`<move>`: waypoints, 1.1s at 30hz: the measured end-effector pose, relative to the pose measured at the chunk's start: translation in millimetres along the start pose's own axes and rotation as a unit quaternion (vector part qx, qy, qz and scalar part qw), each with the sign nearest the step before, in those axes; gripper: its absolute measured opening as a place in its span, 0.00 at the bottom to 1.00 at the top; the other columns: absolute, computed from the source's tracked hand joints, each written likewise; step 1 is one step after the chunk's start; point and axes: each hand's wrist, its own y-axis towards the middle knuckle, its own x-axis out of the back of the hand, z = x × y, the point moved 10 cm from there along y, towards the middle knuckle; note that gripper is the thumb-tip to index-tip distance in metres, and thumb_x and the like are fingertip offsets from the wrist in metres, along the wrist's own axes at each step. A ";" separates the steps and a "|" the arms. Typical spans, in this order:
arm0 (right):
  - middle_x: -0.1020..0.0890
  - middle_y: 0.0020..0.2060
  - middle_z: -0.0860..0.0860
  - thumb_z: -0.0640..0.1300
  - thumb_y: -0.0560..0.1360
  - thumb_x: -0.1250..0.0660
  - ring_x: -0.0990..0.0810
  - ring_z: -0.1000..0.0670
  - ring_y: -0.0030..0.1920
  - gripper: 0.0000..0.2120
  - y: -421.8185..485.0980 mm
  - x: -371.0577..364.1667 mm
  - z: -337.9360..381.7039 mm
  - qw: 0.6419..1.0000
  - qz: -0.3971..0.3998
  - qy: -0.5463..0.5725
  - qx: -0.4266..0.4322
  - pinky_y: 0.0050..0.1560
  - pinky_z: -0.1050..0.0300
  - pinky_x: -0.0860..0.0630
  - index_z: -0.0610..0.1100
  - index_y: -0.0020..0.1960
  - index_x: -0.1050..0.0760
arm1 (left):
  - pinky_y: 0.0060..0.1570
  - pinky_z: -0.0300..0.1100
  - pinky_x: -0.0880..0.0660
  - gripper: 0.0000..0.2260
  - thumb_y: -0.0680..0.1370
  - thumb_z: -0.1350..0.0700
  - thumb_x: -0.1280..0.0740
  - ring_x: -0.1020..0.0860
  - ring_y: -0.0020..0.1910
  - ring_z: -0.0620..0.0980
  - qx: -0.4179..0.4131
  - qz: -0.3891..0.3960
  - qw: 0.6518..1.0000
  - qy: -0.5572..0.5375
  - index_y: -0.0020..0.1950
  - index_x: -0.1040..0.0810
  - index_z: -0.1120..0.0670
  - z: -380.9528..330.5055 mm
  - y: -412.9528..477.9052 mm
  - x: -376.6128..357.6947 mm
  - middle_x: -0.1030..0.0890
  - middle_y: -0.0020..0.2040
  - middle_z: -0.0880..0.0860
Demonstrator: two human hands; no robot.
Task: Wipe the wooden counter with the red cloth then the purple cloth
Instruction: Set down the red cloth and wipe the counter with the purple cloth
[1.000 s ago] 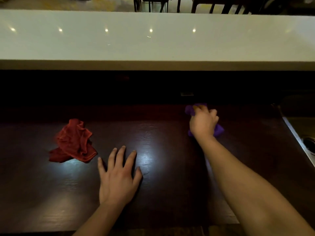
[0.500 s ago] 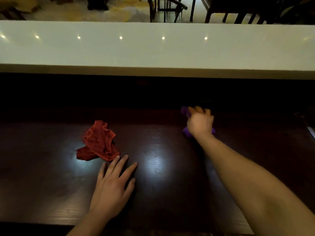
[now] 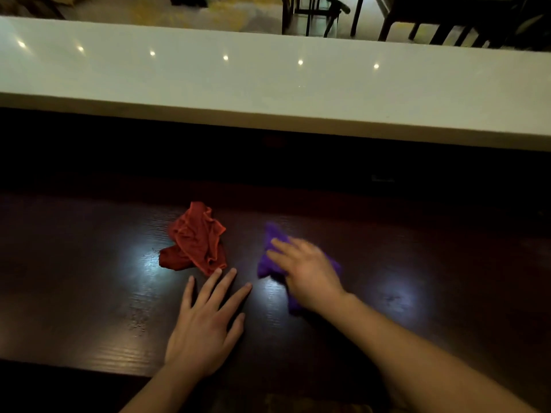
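Note:
A crumpled red cloth [image 3: 195,238] lies loose on the dark wooden counter [image 3: 89,278], left of centre. My left hand [image 3: 205,323] rests flat on the wood just in front of it, fingers spread, the fingertips almost at the cloth's edge. My right hand [image 3: 304,271] presses down on the purple cloth [image 3: 269,259], which is spread under the palm and shows at the hand's left and near side. The right hand is blurred with motion.
A long white raised bar top [image 3: 268,84] runs across the far side, with a dark recess beneath it. Beyond it stand dark chairs [image 3: 313,13] and table legs on a pale floor. The counter's near edge [image 3: 74,366] lies just below my left wrist.
My right hand has dragged the purple cloth toward me and to the left, close to the red cloth. The view has shifted left, so the sink is out of sight. My left hand stays flat.

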 end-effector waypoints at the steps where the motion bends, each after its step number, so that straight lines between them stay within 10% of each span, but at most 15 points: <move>1: 0.25 0.68 0.48 0.43 0.70 0.37 0.27 0.40 0.66 0.23 13.1 5.7 -22.7 0.999 0.001 -0.013 -0.041 0.66 0.45 0.32 0.49 0.66 0.25 | 0.73 0.64 0.45 0.25 0.77 0.43 0.42 0.43 0.78 0.51 0.003 0.001 1.000 0.002 0.75 0.34 0.41 -0.4 -0.7 1.9 0.36 0.78 0.50; 8: 0.18 0.52 0.44 0.44 0.74 0.39 0.23 0.40 0.55 0.12 139.7 20.2 -97.1 0.950 -0.026 -0.036 -0.309 0.55 0.50 0.30 0.48 0.55 0.22 | 0.71 0.64 0.42 0.25 0.76 0.44 0.39 0.40 0.77 0.51 -0.004 -0.027 1.000 -0.001 0.74 0.33 0.41 -1.6 1.2 1.4 0.34 0.77 0.50; 14: 0.26 0.69 0.53 0.43 0.73 0.37 0.29 0.45 0.66 0.21 87.8 -14.6 14.2 0.996 0.054 0.035 -0.063 0.65 0.51 0.33 0.55 0.65 0.26 | 0.72 0.63 0.43 0.25 0.76 0.43 0.39 0.40 0.77 0.51 -0.010 -0.027 1.000 -0.004 0.74 0.32 0.41 -2.2 1.8 3.3 0.34 0.77 0.50; 21: 0.25 0.68 0.49 0.38 0.69 0.32 0.28 0.41 0.65 0.24 -55.1 41.0 -71.9 0.960 -0.036 0.006 -0.279 0.64 0.46 0.31 0.49 0.64 0.23 | 0.71 0.65 0.42 0.24 0.76 0.44 0.40 0.39 0.77 0.53 -0.004 -0.016 1.000 0.000 0.73 0.32 0.42 -4.6 1.5 6.4 0.33 0.76 0.51; 27: 0.27 0.69 0.56 0.50 0.68 0.36 0.26 0.46 0.64 0.26 -104.2 12.6 39.6 0.997 0.025 0.002 -0.066 0.60 0.48 0.27 0.58 0.66 0.29 | 0.72 0.64 0.43 0.24 0.77 0.44 0.42 0.39 0.77 0.53 -0.005 -0.013 1.000 0.006 0.74 0.32 0.43 -4.3 0.1 4.0 0.34 0.77 0.52; 33: 0.24 0.66 0.43 0.35 0.70 0.29 0.26 0.36 0.64 0.22 -180.2 74.2 -130.6 0.923 -0.071 -0.037 -0.376 0.66 0.42 0.31 0.42 0.63 0.23 | 0.73 0.65 0.44 0.25 0.78 0.44 0.44 0.40 0.77 0.54 0.000 -0.009 1.000 0.016 0.74 0.32 0.45 -7.1 0.0 6.2 0.34 0.77 0.52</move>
